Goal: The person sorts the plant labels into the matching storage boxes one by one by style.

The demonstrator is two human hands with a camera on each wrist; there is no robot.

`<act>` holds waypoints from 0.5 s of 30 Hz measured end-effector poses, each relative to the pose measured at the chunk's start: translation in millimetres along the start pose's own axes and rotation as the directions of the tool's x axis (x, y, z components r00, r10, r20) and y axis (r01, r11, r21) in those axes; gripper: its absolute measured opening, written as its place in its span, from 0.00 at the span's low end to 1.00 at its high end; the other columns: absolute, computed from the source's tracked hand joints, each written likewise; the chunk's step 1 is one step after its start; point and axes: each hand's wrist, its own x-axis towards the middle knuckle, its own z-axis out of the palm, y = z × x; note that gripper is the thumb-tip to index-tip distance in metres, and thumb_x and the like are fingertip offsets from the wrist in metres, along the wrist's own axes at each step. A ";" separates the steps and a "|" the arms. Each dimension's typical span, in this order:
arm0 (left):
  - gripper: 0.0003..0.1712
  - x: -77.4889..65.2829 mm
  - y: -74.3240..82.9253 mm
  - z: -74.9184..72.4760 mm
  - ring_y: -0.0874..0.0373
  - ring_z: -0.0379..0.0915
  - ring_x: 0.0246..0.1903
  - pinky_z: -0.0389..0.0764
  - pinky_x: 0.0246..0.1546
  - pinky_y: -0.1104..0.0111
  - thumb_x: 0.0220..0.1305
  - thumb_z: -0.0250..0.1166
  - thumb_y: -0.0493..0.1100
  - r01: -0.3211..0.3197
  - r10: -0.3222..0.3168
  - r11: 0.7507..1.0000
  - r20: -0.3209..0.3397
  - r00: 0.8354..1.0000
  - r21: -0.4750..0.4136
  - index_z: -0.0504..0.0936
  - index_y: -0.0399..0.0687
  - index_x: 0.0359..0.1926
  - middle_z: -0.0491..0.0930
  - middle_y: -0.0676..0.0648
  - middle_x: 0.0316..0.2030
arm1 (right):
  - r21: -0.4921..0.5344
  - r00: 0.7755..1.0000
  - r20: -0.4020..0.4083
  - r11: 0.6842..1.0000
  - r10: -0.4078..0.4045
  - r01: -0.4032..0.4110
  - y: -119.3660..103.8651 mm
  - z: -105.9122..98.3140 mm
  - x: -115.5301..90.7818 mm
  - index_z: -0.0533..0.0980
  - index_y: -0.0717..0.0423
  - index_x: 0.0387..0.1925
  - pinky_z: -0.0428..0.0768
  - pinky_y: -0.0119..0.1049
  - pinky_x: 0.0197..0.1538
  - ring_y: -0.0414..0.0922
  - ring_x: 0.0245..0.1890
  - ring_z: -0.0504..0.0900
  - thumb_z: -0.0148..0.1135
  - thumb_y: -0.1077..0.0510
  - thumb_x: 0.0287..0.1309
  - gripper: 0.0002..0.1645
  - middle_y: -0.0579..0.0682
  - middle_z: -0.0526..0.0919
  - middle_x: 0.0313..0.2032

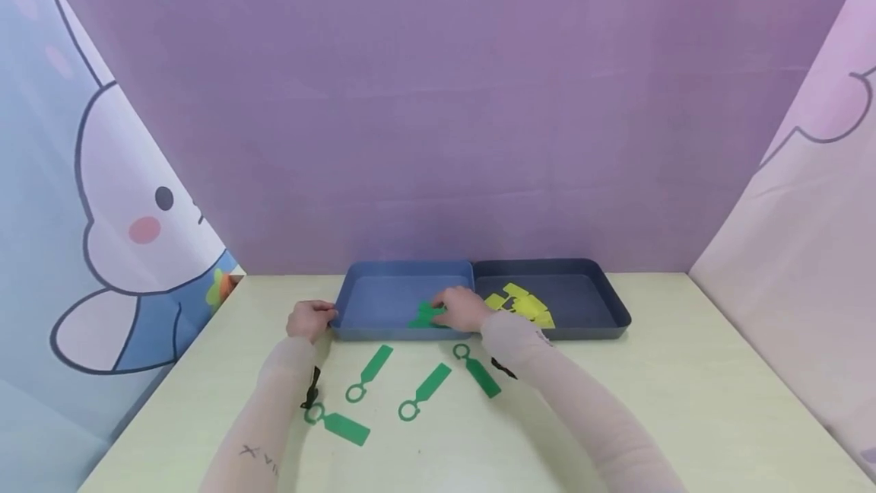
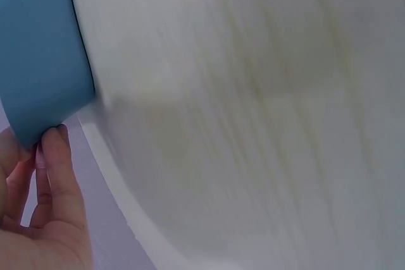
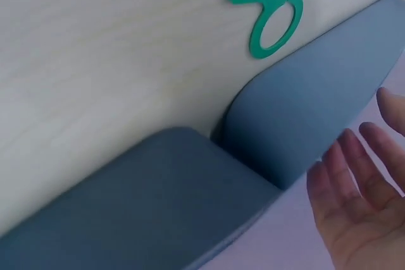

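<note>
At the left end of the blue tray [image 1: 404, 280], my left hand [image 1: 311, 319] holds the rim. The left wrist view shows that hand's [image 2: 54, 200] thumb and fingertips meeting at the tray's edge [image 2: 44, 74]. My right hand [image 1: 464, 309] is over the right front part of the same tray, beside a few green tags [image 1: 426, 315] inside it. Its fingers are relaxed and apart in the right wrist view, and I see nothing between them. Closer to me on the table lie several green ring-ended tags, including one [image 1: 426, 392] in the middle and one [image 1: 347, 428] by the left wrist.
A dark grey tray [image 1: 582, 287] adjoins the blue one on the right and contains a pile of yellow tags [image 1: 527, 306]. Both trays stand at the back of the pale table [image 1: 684, 386], before a purple backdrop [image 1: 465, 112]. Printed cloth hangs at either side.
</note>
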 end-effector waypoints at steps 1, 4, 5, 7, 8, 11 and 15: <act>0.16 0.0 0.4 0.1 0.56 0.79 0.32 0.75 0.35 0.66 0.59 0.60 0.42 -0.003 0.003 1.000 0.001 1.000 -0.003 0.81 0.38 0.46 0.82 0.39 0.43 | -0.007 1.000 -0.004 1.000 -0.003 0.003 0.0 -2.0 -3.6 0.76 0.56 0.52 0.76 0.42 0.51 0.48 0.52 0.76 0.60 0.54 0.57 0.21 0.51 0.79 0.52; 0.16 -0.6 1.4 -0.1 0.55 0.79 0.32 0.75 0.35 0.66 0.59 0.60 0.42 0.000 0.000 1.000 -0.002 1.000 -0.003 0.81 0.39 0.46 0.82 0.39 0.44 | -0.017 1.000 -0.009 1.000 -0.022 0.022 -0.6 -7.5 -14.6 0.76 0.58 0.51 0.76 0.43 0.51 0.49 0.51 0.77 0.60 0.55 0.57 0.20 0.53 0.79 0.51; 0.16 -1.0 1.5 -0.1 0.55 0.79 0.33 0.75 0.35 0.66 0.59 0.59 0.42 0.002 -0.002 1.000 -0.001 1.000 0.002 0.81 0.39 0.46 0.81 0.39 0.44 | -0.019 0.999 -0.011 0.999 -0.032 0.032 -0.9 -9.0 -18.2 0.76 0.59 0.51 0.76 0.43 0.51 0.49 0.51 0.77 0.60 0.56 0.57 0.20 0.53 0.79 0.51; 0.16 -2.1 1.8 -0.5 0.54 0.79 0.33 0.75 0.35 0.65 0.60 0.59 0.42 0.003 -0.003 1.000 0.002 1.000 0.004 0.81 0.38 0.47 0.81 0.38 0.44 | -0.037 0.999 -0.009 0.998 -0.042 0.042 -1.4 -11.6 -25.8 0.76 0.59 0.51 0.77 0.43 0.50 0.49 0.50 0.78 0.60 0.56 0.57 0.20 0.54 0.79 0.51; 0.16 -2.3 2.1 -0.7 0.53 0.79 0.34 0.75 0.36 0.65 0.60 0.59 0.42 0.004 -0.004 1.000 0.003 1.000 0.004 0.81 0.38 0.47 0.81 0.38 0.44 | -0.048 0.999 -0.011 0.998 -0.050 0.049 -1.3 -12.5 -29.4 0.77 0.59 0.50 0.77 0.43 0.50 0.49 0.50 0.78 0.60 0.56 0.57 0.20 0.54 0.79 0.51; 0.16 -3.2 2.9 -1.5 0.52 0.79 0.35 0.75 0.37 0.64 0.60 0.59 0.42 -0.002 0.002 1.000 0.003 1.000 0.006 0.81 0.38 0.46 0.81 0.38 0.44 | -0.086 0.998 -0.012 0.994 -0.065 0.064 -1.5 -14.1 -39.9 0.77 0.59 0.50 0.78 0.42 0.49 0.49 0.50 0.78 0.61 0.57 0.56 0.20 0.53 0.79 0.50; 0.16 -2.8 3.5 -0.5 0.49 0.78 0.37 0.74 0.39 0.61 0.59 0.59 0.43 -0.006 0.006 1.000 -0.005 1.000 0.011 0.81 0.39 0.46 0.81 0.39 0.44 | -0.124 0.996 -0.015 0.989 -0.086 0.084 -3.5 -16.2 -54.7 0.77 0.59 0.49 0.78 0.41 0.48 0.49 0.49 0.79 0.61 0.57 0.56 0.19 0.53 0.79 0.49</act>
